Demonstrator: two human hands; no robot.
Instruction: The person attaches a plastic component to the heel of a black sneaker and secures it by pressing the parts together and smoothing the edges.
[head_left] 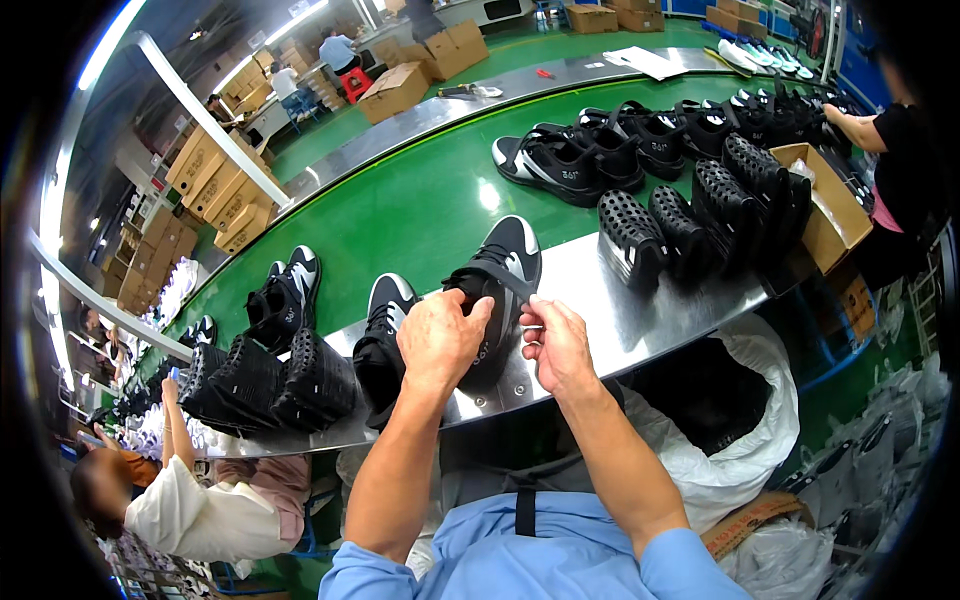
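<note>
A black sneaker (513, 240) with a white-and-grey toe sits in front of me on the metal ledge, its toe pointing away. My right hand (557, 342) pinches the free end of the dark strap (500, 274) across its upper, drawing it up to the right. My left hand (443, 338) is closed over the left side of the same sneaker, at the laces. What its fingertips hold is hidden. A second black sneaker (378, 335), also toe away, stands just left of my left hand.
Stacks of black perforated shapes (318, 375) stand left; similar stacks (628, 232) stand right, by an open cardboard box (835, 225). Several black sneakers (560, 165) line the green belt (400, 205). A white sack (765, 400) hangs below the ledge. Co-workers are at both sides.
</note>
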